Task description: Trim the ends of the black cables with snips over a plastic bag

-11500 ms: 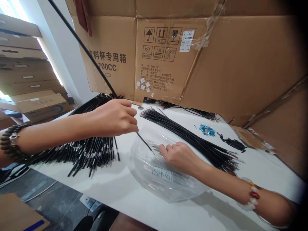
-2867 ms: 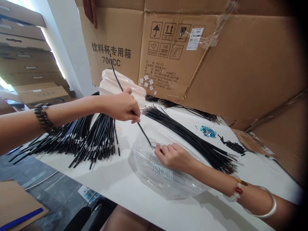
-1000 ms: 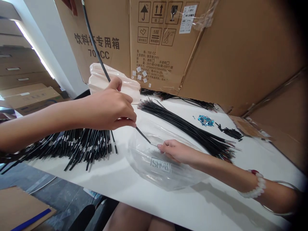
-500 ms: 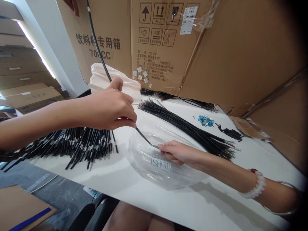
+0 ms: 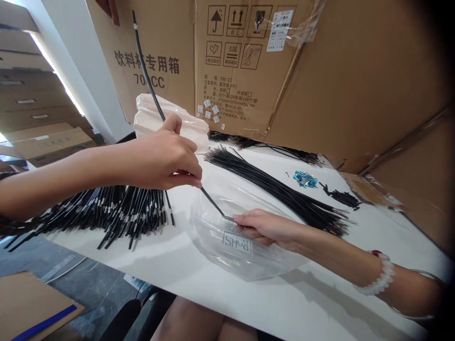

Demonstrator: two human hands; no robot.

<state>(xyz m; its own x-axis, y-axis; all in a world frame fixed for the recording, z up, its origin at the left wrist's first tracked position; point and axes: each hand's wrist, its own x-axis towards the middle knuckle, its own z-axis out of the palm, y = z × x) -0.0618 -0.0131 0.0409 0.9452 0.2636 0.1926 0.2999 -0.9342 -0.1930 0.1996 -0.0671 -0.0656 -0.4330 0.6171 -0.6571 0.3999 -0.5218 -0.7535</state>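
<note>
My left hand is closed round a long black cable, whose upper part sticks up past the knuckles. A thin black length of it runs down from the fingertips toward my right hand. Thumb and fingers of that hand pinch a small flat grey piece, which meets the cable's lower end. Beneath the right hand lies a clear plastic bag marked RoHS. A large bunch of black cables with white labels is at the left, under my left forearm.
Another bundle of black cables lies on the white table. Blue scraps and short black pieces are at the right. Large cardboard boxes stand behind, with small white labels stuck on one. A pinkish wrapped package sits before them.
The cable's upper end has dropped slightly and its tip now shows. Both hands hold nearly the same place, and the view has shifted a little.
</note>
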